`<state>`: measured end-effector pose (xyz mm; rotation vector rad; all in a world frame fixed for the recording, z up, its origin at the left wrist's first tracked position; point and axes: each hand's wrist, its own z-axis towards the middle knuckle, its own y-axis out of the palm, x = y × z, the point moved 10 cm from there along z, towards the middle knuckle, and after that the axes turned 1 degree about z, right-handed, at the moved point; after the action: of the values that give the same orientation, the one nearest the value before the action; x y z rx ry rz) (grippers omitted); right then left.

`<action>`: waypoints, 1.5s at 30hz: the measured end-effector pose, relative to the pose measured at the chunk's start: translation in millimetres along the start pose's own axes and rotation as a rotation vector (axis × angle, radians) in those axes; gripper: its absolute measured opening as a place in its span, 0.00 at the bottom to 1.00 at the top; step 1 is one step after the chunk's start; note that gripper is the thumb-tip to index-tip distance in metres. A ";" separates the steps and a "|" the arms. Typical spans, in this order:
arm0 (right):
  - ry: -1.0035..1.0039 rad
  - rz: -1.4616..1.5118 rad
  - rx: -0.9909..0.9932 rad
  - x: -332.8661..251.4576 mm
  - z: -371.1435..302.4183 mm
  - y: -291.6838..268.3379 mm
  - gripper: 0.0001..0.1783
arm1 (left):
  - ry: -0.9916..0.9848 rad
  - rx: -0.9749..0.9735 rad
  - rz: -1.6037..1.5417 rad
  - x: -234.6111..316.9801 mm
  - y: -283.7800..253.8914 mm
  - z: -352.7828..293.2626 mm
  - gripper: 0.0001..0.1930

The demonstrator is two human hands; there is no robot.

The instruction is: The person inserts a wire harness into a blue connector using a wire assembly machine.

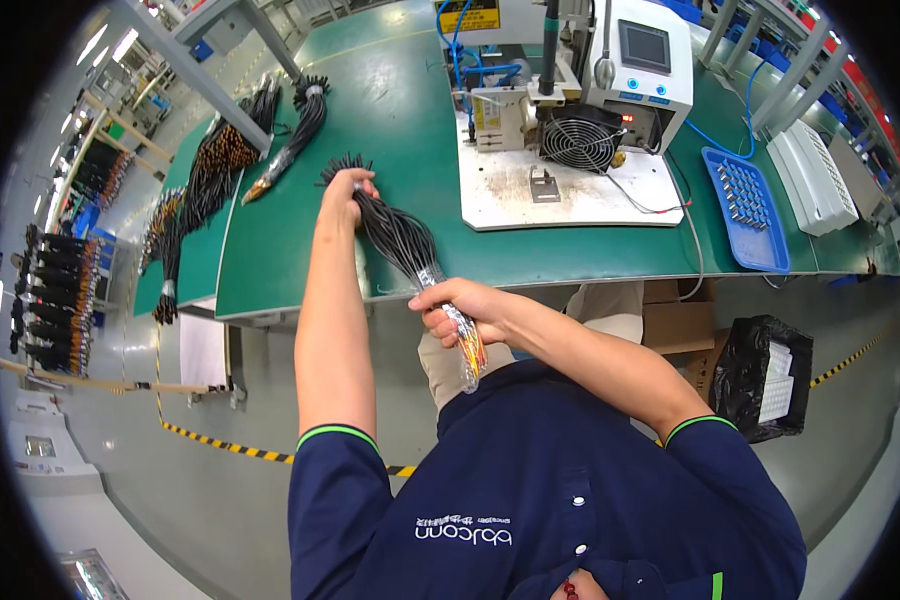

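Note:
Between my hands stretches a thick bundle of black cables (398, 236), slanting from the bench toward my waist. My left hand (346, 197) is closed round its far end, where many short black tips stick out. Lower down, my right hand (462, 310) grips the bundle where clear plastic wraps it. Orange and yellow wire ends (472, 350) show inside the plastic below that hand. A second, similar cable bundle (295, 135) lies on the green bench (270, 262) beyond my left hand.
A large heap of cables (215, 165) hangs over the bench's left part. Right of centre stands a white machine (650, 75) with a screen, a black fan (580, 138) and a white base plate (570, 205). Further right, a blue tray (745, 250) holds small metal parts beside a white slotted box (810, 180).

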<state>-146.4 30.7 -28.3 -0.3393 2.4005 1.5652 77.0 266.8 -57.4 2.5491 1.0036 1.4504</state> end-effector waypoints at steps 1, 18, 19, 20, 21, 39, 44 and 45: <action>-0.024 -0.034 0.024 -0.7 -2.3 0.4 0.18 | 0.019 0.057 0.009 0.4 -3.0 0.9 0.13; -0.257 -0.506 0.470 -17.2 -21.0 -17.0 0.15 | 0.331 0.301 0.040 12.5 -14.8 -24.5 0.05; -0.361 -0.701 0.566 -30.6 -22.0 -10.0 0.16 | 0.345 0.328 0.035 17.1 -18.8 -24.5 0.05; -0.467 -0.896 0.656 -42.5 -24.3 0.2 0.17 | 0.358 0.355 0.032 19.2 -24.7 -25.5 0.06; -0.462 -0.892 0.660 -46.3 -19.1 -0.4 0.17 | 0.351 0.356 0.033 20.8 -17.6 -26.5 0.06; -0.281 0.002 0.068 5.7 -34.8 -3.9 0.05 | 0.214 0.278 0.218 8.1 12.5 -24.4 0.08; -0.249 0.033 -0.002 13.9 -42.4 -4.7 0.06 | 0.142 0.188 0.307 -3.9 15.6 -25.4 0.06; -0.251 0.023 -0.003 12.7 -43.5 -4.6 0.06 | 0.150 0.185 0.302 -3.2 14.1 -23.9 0.06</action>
<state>-160.6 -11.7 -19.7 -0.1071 2.2173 1.5206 64.4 247.5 -41.7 2.8632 0.8321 1.7194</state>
